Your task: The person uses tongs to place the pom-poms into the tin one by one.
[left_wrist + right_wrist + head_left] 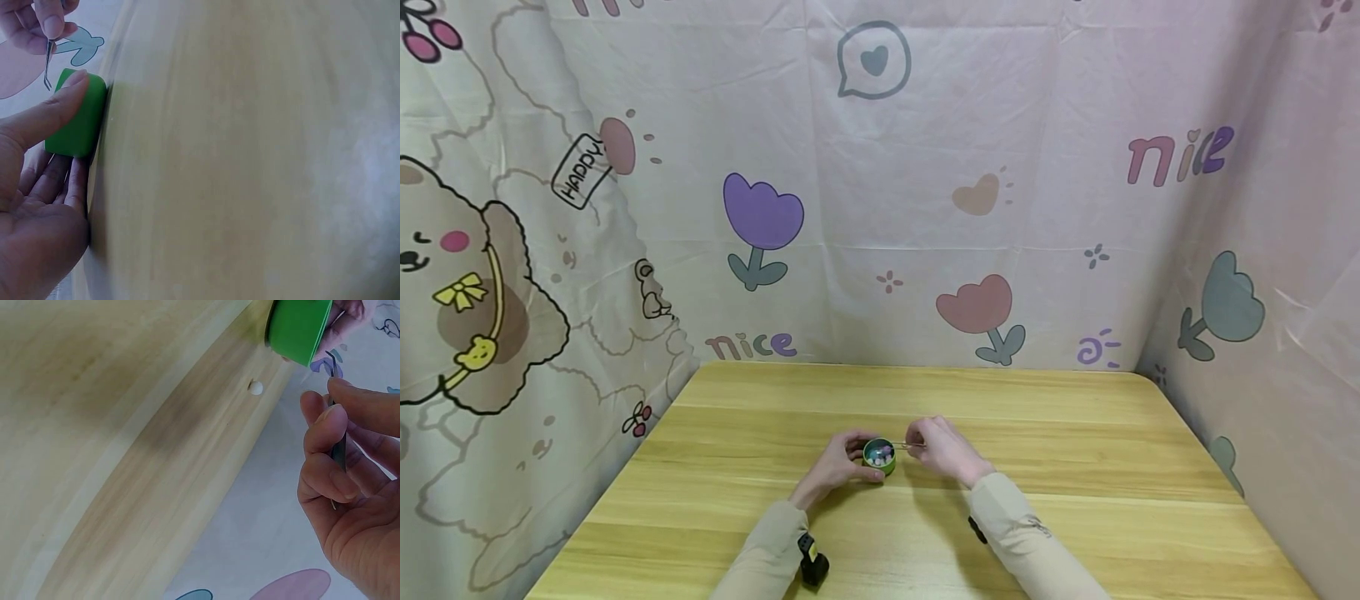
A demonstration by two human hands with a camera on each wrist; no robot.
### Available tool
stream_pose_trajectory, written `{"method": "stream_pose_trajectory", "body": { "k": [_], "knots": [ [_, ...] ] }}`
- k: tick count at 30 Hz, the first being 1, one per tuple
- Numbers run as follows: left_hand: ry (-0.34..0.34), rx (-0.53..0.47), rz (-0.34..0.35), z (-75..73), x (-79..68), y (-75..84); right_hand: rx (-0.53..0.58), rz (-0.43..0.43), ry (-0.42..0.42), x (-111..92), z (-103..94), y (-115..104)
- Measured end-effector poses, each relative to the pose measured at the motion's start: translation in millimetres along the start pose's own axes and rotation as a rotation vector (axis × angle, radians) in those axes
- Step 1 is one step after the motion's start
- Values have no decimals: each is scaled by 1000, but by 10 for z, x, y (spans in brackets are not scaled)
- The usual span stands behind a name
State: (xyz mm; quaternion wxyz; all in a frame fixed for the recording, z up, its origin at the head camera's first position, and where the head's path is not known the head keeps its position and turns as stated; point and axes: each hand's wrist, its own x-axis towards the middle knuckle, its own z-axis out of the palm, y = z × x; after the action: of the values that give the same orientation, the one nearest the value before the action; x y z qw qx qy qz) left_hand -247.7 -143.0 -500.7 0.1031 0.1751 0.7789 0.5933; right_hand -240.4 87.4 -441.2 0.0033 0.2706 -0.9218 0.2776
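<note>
A small round green tin point(890, 469) stands on the table, its open top showing several small white, pink and dark pieces. My left hand point(838, 463) holds the tin from the left; in the left wrist view the thumb point(62, 103) lies along its green wall and the fingers reach round the other side. Bent-tipped metal tweezers point(338, 452) are pinched between thumb and fingers of my right hand point(942, 448), just right of the tin. Their tips are close to the rim, slightly apart, with nothing visible between them.
On the wooden table point(760, 392), a small white round piece point(255, 387) lies near the tin in the right wrist view. A printed cloth point(880, 167) hangs behind the table and along both sides. A black wrist device point(812, 562) sits at the left sleeve.
</note>
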Motion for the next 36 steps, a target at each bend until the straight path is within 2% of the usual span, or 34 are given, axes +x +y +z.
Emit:
{"method": "stream_pose_trajectory", "body": {
  "k": [11, 36],
  "knots": [
    [-3, -17, -1, -2, -4, 11, -8, -31, 38, -32, -27, 20],
    [15, 9, -24, 1, 0, 19, -8, 42, 60, -158, -40, 181]
  ]
}}
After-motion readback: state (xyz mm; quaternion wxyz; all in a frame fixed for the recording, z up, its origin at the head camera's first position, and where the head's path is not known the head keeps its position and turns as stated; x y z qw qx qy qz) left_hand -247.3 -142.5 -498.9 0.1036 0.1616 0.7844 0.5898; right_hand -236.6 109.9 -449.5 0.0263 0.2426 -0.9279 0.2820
